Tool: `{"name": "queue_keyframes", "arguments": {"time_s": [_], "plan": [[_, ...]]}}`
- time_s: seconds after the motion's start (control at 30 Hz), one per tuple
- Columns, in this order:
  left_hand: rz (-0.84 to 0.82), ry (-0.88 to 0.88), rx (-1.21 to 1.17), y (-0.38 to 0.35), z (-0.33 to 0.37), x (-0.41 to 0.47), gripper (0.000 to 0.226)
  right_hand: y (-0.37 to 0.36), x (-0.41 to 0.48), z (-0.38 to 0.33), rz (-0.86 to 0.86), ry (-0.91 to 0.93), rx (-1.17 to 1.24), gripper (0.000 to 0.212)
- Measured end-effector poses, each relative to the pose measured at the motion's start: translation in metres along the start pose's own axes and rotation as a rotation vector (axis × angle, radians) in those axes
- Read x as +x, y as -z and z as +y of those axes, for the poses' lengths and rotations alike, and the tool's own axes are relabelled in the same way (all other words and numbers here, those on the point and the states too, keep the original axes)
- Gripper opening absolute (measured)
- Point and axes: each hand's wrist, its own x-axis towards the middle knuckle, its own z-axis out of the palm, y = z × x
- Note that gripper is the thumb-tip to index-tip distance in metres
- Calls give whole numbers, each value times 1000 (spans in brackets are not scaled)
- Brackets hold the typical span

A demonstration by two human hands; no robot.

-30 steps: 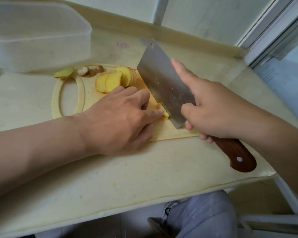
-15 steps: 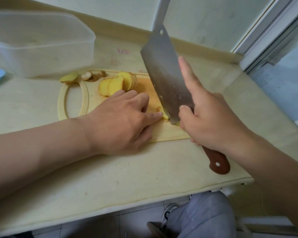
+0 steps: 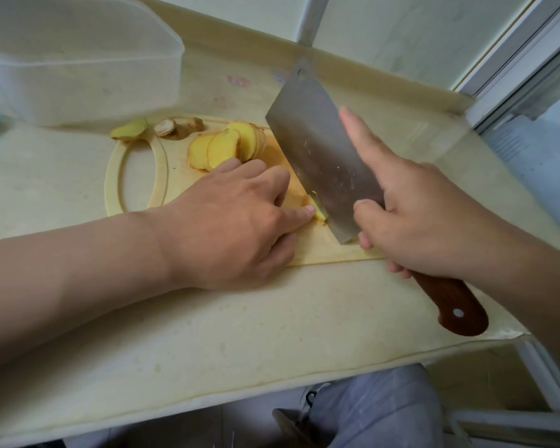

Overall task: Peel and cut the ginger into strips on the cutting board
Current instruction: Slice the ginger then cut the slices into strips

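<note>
Your left hand [image 3: 236, 218], fingers curled, pins ginger [image 3: 317, 211] on board [image 3: 320, 252] near edge, beside cleaver [image 3: 324, 163]. Your right hand [image 3: 424, 221] grips cleaver. Ginger small, firm, likely slippery: press from top, fingertips tucked.

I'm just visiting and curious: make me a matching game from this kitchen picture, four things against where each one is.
Things: 1 cleaver; 2 ginger slices; 3 plastic tub; 4 ginger piece.
Places: A on the counter behind the cutting board; B held down by the left hand, beside the cleaver; C fanned out on the cutting board; D gripped by the right hand.
Pairs: 1-D, 2-C, 3-A, 4-B.
</note>
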Motion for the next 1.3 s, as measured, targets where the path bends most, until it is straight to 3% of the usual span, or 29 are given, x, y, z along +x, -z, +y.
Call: {"name": "queue_keyframes", "arguments": {"time_s": [0.2, 0.5, 0.73, 0.93, 1.3], "plan": [[4, -13, -3, 1, 0, 1, 53, 2, 37, -16, -30, 11, -22, 98], [16, -18, 30, -1, -1, -1, 49, -14, -9, 6, 160, 36, 74, 94], [17, -8, 32, 0, -1, -1, 51, -5, -8, 4, 58, 61, -67, 94], [10, -25, 50, 0, 0, -1, 49, 4, 21, -14, -80, -12, -42, 95], [11, -15, 60, 0, -1, -2, 49, -9, -6, -3, 85, -32, 166, 94]]}}
